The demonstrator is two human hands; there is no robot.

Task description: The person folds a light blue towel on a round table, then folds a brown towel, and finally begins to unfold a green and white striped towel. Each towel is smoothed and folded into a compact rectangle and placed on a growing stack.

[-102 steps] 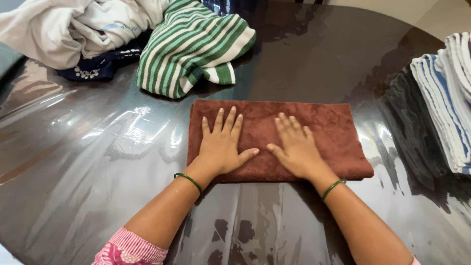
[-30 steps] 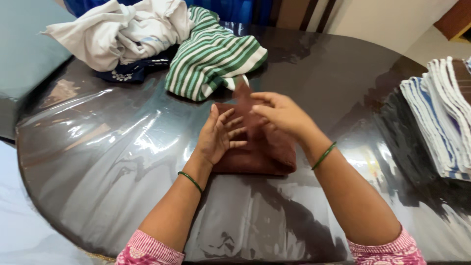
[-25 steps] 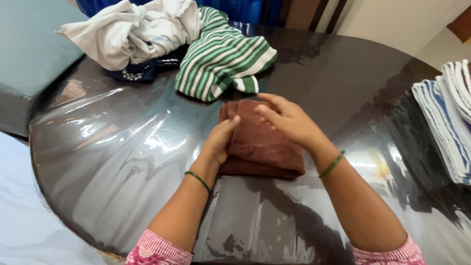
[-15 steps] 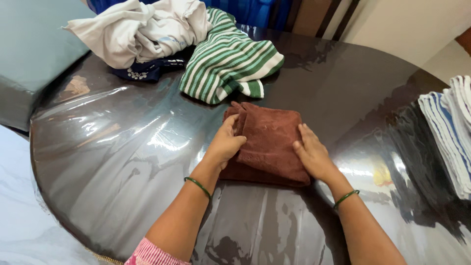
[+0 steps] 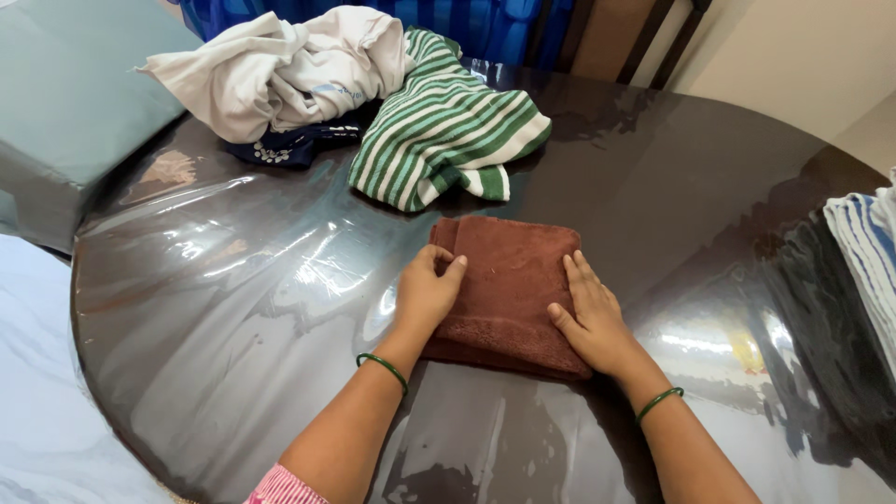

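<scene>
Flanking a plush brown folded towel (image 5: 509,280): left hand (image 5: 425,297), right hand (image 5: 593,317).

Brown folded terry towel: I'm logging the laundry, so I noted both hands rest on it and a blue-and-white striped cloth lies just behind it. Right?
Not quite. The head view shows the striped cloth behind the brown folded terry towel is green and white; the left hand and right hand do rest on it.

I count one folded brown towel (image 5: 509,285) under my two hands, left (image 5: 427,297) and right (image 5: 592,317). Beyond my hands lie three loose cloths: one green-striped (image 5: 448,126), one white (image 5: 280,65), one dark blue (image 5: 294,145). Far right of my right hand, one stack of blue-striped towels (image 5: 868,257). Two green bangles, one per wrist.
</scene>
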